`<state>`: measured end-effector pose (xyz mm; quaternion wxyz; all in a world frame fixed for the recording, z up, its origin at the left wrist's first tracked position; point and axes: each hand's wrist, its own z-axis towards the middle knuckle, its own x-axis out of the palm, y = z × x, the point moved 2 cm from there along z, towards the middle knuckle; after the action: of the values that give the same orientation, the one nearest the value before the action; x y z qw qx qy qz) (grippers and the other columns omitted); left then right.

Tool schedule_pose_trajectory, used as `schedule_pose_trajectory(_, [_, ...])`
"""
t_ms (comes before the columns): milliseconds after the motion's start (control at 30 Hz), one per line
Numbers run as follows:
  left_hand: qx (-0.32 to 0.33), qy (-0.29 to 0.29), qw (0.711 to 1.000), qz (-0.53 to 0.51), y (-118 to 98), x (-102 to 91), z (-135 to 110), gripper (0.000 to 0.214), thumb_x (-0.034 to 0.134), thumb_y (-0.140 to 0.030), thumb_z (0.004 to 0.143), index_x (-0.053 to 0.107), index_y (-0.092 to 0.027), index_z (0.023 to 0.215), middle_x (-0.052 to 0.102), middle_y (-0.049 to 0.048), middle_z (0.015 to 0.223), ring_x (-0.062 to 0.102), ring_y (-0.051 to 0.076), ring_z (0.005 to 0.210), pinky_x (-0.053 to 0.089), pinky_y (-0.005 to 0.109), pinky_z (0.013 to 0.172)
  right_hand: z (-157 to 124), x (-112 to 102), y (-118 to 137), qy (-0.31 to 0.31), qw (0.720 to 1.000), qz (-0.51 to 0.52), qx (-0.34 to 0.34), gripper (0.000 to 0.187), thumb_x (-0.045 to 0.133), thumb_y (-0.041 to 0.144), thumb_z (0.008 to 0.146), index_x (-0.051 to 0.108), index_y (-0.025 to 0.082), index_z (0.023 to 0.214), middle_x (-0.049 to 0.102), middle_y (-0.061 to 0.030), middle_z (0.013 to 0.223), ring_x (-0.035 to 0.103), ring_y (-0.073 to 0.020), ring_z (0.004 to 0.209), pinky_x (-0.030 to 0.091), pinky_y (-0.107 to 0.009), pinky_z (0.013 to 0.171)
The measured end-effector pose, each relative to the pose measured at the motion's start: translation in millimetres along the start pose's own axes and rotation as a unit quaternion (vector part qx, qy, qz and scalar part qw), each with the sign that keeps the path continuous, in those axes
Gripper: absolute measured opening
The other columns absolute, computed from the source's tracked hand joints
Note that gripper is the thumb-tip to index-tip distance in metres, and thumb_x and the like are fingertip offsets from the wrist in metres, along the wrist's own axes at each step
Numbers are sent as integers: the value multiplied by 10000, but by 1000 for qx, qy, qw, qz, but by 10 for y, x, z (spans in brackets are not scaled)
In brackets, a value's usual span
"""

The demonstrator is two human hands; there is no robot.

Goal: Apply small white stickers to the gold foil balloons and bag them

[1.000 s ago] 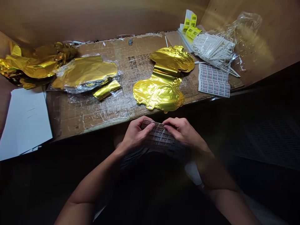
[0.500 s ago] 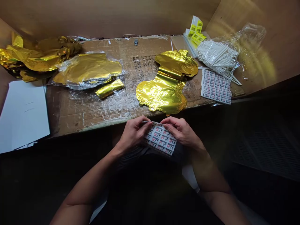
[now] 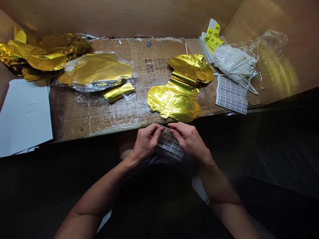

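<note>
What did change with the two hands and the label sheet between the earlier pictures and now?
The left hand and right hand moved closer together over the printed label sheet, which now shows less of its face; neither hand let go. The gold foil balloon, second label sheet and white sticks stayed as they were, though the view shifted slightly.

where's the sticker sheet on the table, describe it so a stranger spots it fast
On the cardboard-topped table, look right of the gold foil balloon. Just below the bag of white sticks lies a flat sheet of small printed labels. Unlike the yellow barcode labels farther back, it's white with rows of tiny marks.
</note>
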<state>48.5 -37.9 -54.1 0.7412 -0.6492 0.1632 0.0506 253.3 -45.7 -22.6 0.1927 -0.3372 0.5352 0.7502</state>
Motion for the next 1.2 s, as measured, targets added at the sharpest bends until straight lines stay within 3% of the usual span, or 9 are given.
schedule_pose_trajectory(167, [5,-19,1000,-17,-12,6,18,276,632,-383,1045,754,-179,905,713,-4,755,603,119,653,463,218,606,18,139,75,-76,995,36,-49,195,585,223,1065,778,224,1094,789,-69,987,751,-201,904,604,-338,846])
schedule_pose_trajectory(367, [11,-35,999,-8,4,-4,19,286,636,-372,1045,717,-183,846,661,-20,674,567,107,586,431,215,556,-1,146,128,-109,992,22,-59,130,610,220,1048,738,223,1021,752,-58,911,715,-191,825,591,-335,788])
schedule_pose_trajectory(533, [49,-28,998,-8,13,-10,33,214,607,-338,1054,743,-196,969,745,8,812,654,132,693,499,227,657,10,156,109,-76,996,16,-37,118,608,252,1054,720,213,1054,760,-55,942,725,-185,846,583,-315,796])
schedule_pose_trajectory(633, [33,-36,999,-13,3,-25,39,235,613,-337,1047,722,-189,900,704,-6,731,607,119,626,466,222,605,5,160,95,-95,995,-2,-33,106,631,262,1041,699,217,974,720,-37,854,693,-172,766,572,-306,747])
schedule_pose_trajectory(800, [16,-41,999,-16,13,-38,39,326,610,-399,1049,681,-185,814,608,-25,626,525,110,563,412,225,550,14,182,111,-82,995,-4,-61,197,580,244,1062,729,230,1190,780,-86,1025,754,-216,919,616,-363,851])
schedule_pose_trajectory(967, [24,-47,999,-10,53,-32,39,364,588,-422,1065,663,-187,797,560,-34,602,493,107,546,397,225,543,17,183,126,-100,991,-17,-84,186,590,219,1050,753,237,1138,779,-96,1007,742,-228,926,623,-392,853])
schedule_pose_trajectory(1100, [51,-40,998,-14,27,-20,40,289,587,-402,1068,717,-191,919,681,-7,724,598,120,627,452,225,615,37,150,135,-71,996,18,-52,159,591,223,1057,722,220,1148,772,-82,1016,739,-207,924,606,-361,860])
schedule_pose_trajectory(1200, [54,-38,998,-13,14,-16,37,282,583,-386,1071,715,-192,914,682,-10,713,604,117,619,449,223,612,39,133,141,-58,997,23,-53,103,605,224,1049,706,215,1034,742,-52,916,706,-178,822,576,-319,782])
